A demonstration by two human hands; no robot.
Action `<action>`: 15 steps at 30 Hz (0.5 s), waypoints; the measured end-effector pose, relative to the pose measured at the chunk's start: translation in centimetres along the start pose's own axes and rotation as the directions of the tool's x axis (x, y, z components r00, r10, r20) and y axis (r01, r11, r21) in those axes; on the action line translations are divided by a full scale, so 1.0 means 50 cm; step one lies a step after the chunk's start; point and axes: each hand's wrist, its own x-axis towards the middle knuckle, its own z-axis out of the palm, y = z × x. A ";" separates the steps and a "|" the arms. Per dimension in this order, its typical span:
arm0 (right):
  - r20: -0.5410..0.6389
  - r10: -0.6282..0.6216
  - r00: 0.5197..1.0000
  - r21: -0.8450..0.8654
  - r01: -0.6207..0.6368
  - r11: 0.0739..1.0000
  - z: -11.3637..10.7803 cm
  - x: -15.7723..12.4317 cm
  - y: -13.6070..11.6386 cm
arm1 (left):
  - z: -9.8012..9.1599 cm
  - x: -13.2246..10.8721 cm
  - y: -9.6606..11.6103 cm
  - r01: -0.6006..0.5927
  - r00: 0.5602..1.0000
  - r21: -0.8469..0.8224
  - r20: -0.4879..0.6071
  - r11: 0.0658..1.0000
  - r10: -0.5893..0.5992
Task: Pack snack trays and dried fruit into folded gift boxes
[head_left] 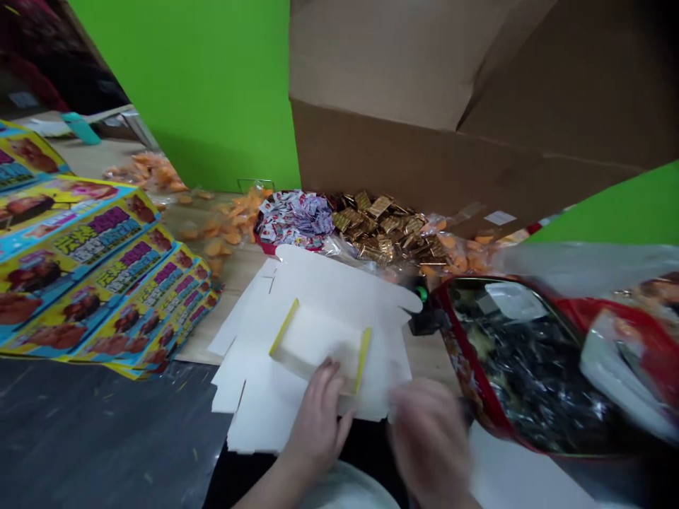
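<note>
A flat white card blank point(318, 283) with cut tabs lies on the wooden table point(225, 311). On it sits a raised, folded white section with yellow edges point(312, 346). My left hand point(318, 420) is at the near edge of this section, its fingers gripping the card. My right hand point(429, 442) is blurred by motion just right of the blank, and I cannot tell whether it holds anything.
A red-rimmed tray of dark wrapped items point(469, 360) stands at the right. Yellow printed packets point(90, 276) are stacked at the left. Gold sachets point(385, 230), red-and-white wrappers point(294, 219) and orange snacks point(228, 226) lie beyond the blank, below a large cardboard box point(424, 148).
</note>
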 end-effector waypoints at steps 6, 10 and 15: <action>0.466 0.198 0.862 -0.351 -0.026 0.936 0.157 -0.015 -0.004 | -0.056 -0.003 -0.041 0.173 0.954 -0.173 -0.216 0.970 -0.208; 0.405 0.125 0.906 -0.282 -0.006 0.959 0.108 -0.005 0.024 | -0.081 0.052 -0.072 -0.088 0.987 0.108 0.142 0.990 0.072; -0.059 0.238 0.969 -0.414 -0.241 0.878 -0.060 0.042 0.181 | -0.043 0.088 -0.083 -0.290 0.915 0.268 0.360 0.919 0.183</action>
